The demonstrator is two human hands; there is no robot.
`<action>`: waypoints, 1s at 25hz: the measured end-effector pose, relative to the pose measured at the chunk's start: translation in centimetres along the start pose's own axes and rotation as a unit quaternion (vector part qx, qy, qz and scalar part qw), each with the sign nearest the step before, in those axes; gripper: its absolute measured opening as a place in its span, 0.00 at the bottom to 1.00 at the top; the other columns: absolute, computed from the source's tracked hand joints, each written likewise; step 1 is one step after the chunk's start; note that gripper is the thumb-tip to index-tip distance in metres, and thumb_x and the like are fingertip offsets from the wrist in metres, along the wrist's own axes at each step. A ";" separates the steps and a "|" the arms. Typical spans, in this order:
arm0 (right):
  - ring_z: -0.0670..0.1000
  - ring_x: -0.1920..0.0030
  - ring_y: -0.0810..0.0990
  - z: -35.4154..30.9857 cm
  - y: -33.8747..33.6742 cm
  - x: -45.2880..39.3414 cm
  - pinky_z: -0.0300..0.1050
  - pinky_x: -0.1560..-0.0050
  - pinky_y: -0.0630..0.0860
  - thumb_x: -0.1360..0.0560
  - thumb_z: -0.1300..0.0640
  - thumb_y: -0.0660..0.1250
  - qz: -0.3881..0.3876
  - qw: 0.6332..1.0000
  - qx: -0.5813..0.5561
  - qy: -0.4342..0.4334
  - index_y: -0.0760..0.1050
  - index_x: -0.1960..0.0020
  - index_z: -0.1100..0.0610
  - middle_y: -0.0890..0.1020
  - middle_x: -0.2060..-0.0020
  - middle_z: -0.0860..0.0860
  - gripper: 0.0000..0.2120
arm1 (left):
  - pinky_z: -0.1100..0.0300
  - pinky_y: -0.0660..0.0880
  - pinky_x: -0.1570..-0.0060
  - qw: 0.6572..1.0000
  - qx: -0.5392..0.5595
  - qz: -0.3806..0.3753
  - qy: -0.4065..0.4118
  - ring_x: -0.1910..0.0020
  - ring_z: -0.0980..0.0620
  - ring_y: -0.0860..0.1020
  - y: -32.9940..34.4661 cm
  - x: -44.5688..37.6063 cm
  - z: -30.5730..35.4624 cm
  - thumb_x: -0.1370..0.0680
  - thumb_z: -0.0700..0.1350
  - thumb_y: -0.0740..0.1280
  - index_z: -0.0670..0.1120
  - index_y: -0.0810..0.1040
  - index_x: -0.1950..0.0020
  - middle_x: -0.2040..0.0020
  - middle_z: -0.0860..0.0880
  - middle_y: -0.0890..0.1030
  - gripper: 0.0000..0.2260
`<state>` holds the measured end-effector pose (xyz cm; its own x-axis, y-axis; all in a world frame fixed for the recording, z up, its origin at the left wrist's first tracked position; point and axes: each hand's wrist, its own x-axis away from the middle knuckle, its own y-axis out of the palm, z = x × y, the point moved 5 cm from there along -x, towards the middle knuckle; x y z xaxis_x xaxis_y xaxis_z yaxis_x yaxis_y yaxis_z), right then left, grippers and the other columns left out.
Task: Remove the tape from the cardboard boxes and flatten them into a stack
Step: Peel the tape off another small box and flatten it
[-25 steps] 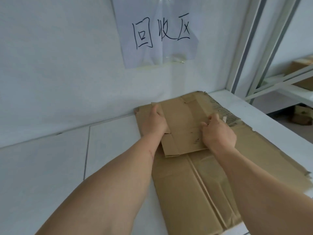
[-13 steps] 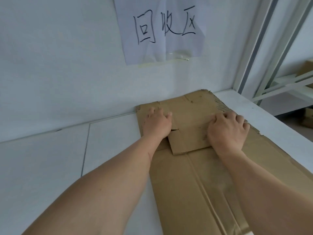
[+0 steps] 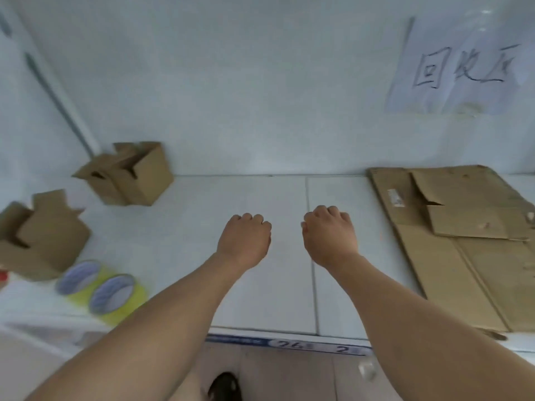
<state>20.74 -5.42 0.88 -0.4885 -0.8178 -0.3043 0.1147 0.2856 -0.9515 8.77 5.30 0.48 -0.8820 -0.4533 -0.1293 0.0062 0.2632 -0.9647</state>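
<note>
White tabletop fills most of what I see: the table [image 3: 260,256] runs from the wall back to a front edge with a blue numbered strip, and I will place everything else against it. On the right part of the table, butted up to the wall, lies the stack of flattened cardboard [image 3: 451,256], a large brown sheet with a smaller flattened box [image 3: 474,209] lying on top of it near the wall. At the table's far left corner stands an open cardboard box [image 3: 136,180], flaps up and tilted, and nearer me along the left edge a second open box [image 3: 43,238], also with its flaps raised. Just in front of that second box, at the table's left front, two rolls of yellow tape [image 3: 101,287] lie flat, side by side and touching. On the wall above the table's right end hangs a paper sign [image 3: 460,70] with handwritten characters. Over the middle of the table, well apart from the stack and the boxes, I have both hands out with the backs up: my left hand [image 3: 244,241] has its fingers curled under, holding nothing, and my right hand [image 3: 328,235] likewise has its fingers folded in and empty. Whether either one touches the table surface I cannot tell.
</note>
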 end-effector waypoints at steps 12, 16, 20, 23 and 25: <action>0.55 0.46 0.73 -29.0 0.9 -6.1 0.49 0.49 0.67 0.17 0.52 0.50 -0.060 0.990 -0.058 -0.113 0.74 0.42 0.55 0.77 0.46 0.53 0.15 | 0.51 0.68 0.47 0.979 -0.011 0.072 -0.190 0.47 0.44 0.77 0.1 10.2 -25.2 0.18 0.49 0.55 0.46 0.79 0.45 0.47 0.46 0.81 0.15; 0.57 0.44 0.74 -37.3 2.4 -7.3 0.50 0.47 0.71 0.17 0.52 0.49 -0.119 0.968 -0.187 -0.118 0.73 0.41 0.56 0.77 0.45 0.54 0.16 | 0.42 0.63 0.35 0.938 -0.054 0.189 -0.284 0.38 0.39 0.73 -1.1 13.6 -33.1 0.20 0.53 0.59 0.41 0.77 0.41 0.43 0.42 0.80 0.18; 0.59 0.37 0.72 -43.9 4.4 -7.1 0.52 0.39 0.71 0.16 0.54 0.50 -0.198 0.936 -0.252 -0.149 0.69 0.32 0.57 0.74 0.36 0.55 0.17 | 0.44 0.66 0.36 0.892 0.061 0.019 -0.447 0.40 0.40 0.75 0.4 16.0 -40.0 0.20 0.60 0.54 0.41 0.74 0.36 0.43 0.41 0.79 0.26; 0.59 0.35 0.73 -45.6 5.5 -6.8 0.54 0.36 0.71 0.16 0.51 0.50 -0.226 0.924 -0.281 -0.129 0.65 0.27 0.56 0.73 0.33 0.56 0.20 | 0.46 0.72 0.43 0.879 0.149 -0.058 -0.450 0.56 0.46 0.78 2.7 16.9 -40.4 0.20 0.50 0.58 0.47 0.77 0.58 0.61 0.49 0.78 0.12; 0.58 0.33 0.71 -45.3 6.2 -6.8 0.54 0.33 0.69 0.16 0.52 0.50 -0.248 0.917 -0.285 -0.126 0.63 0.26 0.56 0.71 0.30 0.55 0.20 | 0.51 0.75 0.53 0.877 0.180 -0.039 -0.445 0.63 0.49 0.76 3.0 16.9 -39.5 0.20 0.43 0.59 0.47 0.74 0.63 0.64 0.49 0.76 0.11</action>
<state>-14.38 24.57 -0.90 -0.1357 -0.9866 0.0903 -0.5731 0.0038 -0.8195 -24.80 32.07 4.51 -0.1714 -0.9847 -0.0325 0.2520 -0.0120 -0.9677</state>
